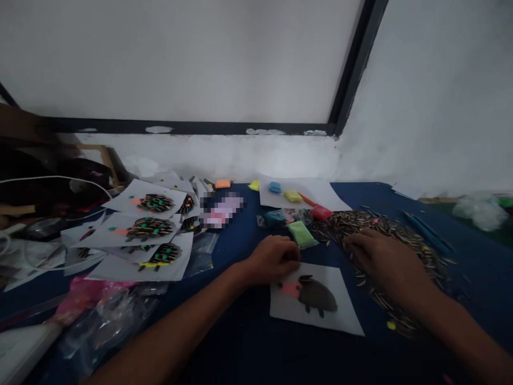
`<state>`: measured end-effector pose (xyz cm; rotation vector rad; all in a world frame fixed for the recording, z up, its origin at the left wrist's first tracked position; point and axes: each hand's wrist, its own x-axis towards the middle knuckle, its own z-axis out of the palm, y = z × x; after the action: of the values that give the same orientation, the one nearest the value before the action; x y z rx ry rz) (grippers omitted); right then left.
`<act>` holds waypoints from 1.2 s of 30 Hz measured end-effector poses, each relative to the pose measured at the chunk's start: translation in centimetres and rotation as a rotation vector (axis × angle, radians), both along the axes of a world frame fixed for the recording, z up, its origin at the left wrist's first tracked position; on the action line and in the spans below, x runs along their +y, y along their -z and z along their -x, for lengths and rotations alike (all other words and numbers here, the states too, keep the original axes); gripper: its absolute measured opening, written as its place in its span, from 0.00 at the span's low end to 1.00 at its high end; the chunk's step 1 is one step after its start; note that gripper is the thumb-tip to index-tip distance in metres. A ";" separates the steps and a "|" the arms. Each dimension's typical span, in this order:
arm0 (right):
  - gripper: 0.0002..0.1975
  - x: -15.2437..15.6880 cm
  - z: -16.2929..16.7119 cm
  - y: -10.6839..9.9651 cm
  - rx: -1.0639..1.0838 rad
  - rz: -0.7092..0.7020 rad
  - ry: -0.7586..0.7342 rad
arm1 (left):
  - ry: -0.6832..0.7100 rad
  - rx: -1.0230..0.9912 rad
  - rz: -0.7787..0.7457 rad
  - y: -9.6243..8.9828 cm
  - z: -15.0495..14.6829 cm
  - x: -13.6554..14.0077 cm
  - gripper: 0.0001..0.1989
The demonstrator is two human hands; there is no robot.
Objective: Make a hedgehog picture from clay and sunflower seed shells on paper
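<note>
1. hedgehog sheet: it lies flat on the blue tabletop, in front of the person and between the two forearms.
2. on it sits a dark body with a pink face on its left side and small dark feet below; what looks like one or two striped seeds rest at the body's upper edge.
3. left hand: curled, fingers bent under, at the sheet's upper left corner; i cannot tell whether anything is pinched in it.
4. right hand: over the near side of the seed pile, fingers pointing down and drawn close together; i cannot tell if a seed is between the fingertips.
5. a light green packet lies just beyond the left hand, with a red packet farther back by the pile.
6. behind these, a white sheet bears a blue packet and a yellow packet.
7. at the left, overlapping finished-looking sheets show hedgehogs covered in striped seeds with green dots; crumpled clear bags lie nearer.
8. a long blue object lies right of the pile.
</note>
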<state>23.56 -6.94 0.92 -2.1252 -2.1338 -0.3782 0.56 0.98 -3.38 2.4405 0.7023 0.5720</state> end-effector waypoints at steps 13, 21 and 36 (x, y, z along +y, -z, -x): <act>0.10 1.3 -2.0 1.6 -0.035 0.157 0.021 | 0.005 0.015 0.003 -0.3 0.0 -0.1 0.02; 0.09 1.0 -0.9 1.3 -0.032 0.104 0.032 | 0.002 0.019 -0.006 -0.2 0.0 -0.1 0.01; 0.12 -0.6 1.5 -0.5 0.640 0.139 -0.227 | 0.012 -0.014 -0.010 0.1 0.0 0.0 0.02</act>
<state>22.09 -7.58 1.44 -1.7061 -2.0013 0.4283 0.54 1.01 -3.47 2.4457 0.6806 0.5882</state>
